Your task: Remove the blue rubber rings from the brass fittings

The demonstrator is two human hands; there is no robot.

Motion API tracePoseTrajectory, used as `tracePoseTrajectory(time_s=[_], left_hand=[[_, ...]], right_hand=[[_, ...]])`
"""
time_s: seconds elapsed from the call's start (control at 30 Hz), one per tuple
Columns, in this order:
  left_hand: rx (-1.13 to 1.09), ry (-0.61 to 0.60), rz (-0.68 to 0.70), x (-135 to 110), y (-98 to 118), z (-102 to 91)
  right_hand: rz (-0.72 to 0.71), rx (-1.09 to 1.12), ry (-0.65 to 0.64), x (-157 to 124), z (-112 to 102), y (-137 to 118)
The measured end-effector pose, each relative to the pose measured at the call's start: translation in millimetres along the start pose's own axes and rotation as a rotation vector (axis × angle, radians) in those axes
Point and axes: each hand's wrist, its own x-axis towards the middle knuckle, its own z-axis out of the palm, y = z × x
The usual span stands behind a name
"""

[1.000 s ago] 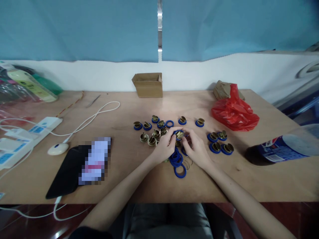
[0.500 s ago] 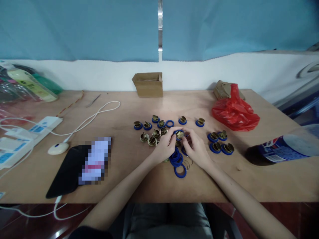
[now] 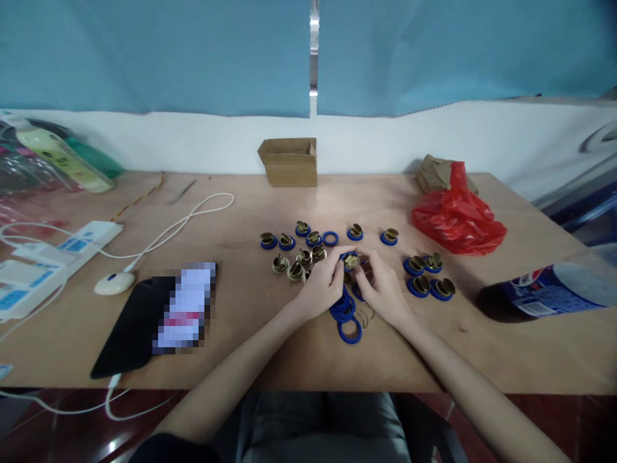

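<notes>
Both hands meet at the table's middle, pinching one small brass fitting with a blue ring between their fingertips. My left hand grips it from the left, my right hand from the right. Loose blue rings lie just below the hands. Bare brass fittings sit left of my left hand. Brass fittings seated in blue rings stand in a row behind and in a cluster to the right.
On the wooden table a phone on a black pad lies front left, with a white cable, switch and power strips. A cardboard box stands at the back, a red plastic bag right, a dark bottle far right.
The hands stay together on the same fitting with only slight finger motion. The view shifts a little to the right.
</notes>
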Motion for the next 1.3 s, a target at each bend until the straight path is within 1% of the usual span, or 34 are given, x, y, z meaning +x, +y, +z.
tracePoseTrajectory(time_s=[0.07, 0.23, 0.8, 0.9, 1.03, 1.1, 1.3], left_hand=[[0.004, -0.005, 0.015, 0, 1, 0.2], [-0.006, -0.010, -0.011, 0, 1, -0.5], [-0.037, -0.013, -0.039, 0, 0, -0.8], [-0.102, -0.013, -0.051, 0, -2, 0.0], [-0.318, -0.050, -0.062, -1, -7, 3.1], [-0.386, -0.068, -0.058, -2, -9, 5.0], [-0.415, -0.061, -0.068, -3, -12, 8.3]], right_hand=[[0.001, -0.001, -0.003, 0, -1, 0], [-0.005, -0.014, 0.003, 0, -1, 0], [0.003, -0.002, 0.030, 0, 0, 0], [0.007, -0.002, 0.035, 0, 0, 0], [0.004, -0.006, 0.071, 1, -1, 0], [-0.005, -0.010, 0.093, 1, -1, 0], [0.027, 0.011, 0.109, 2, -1, 1]])
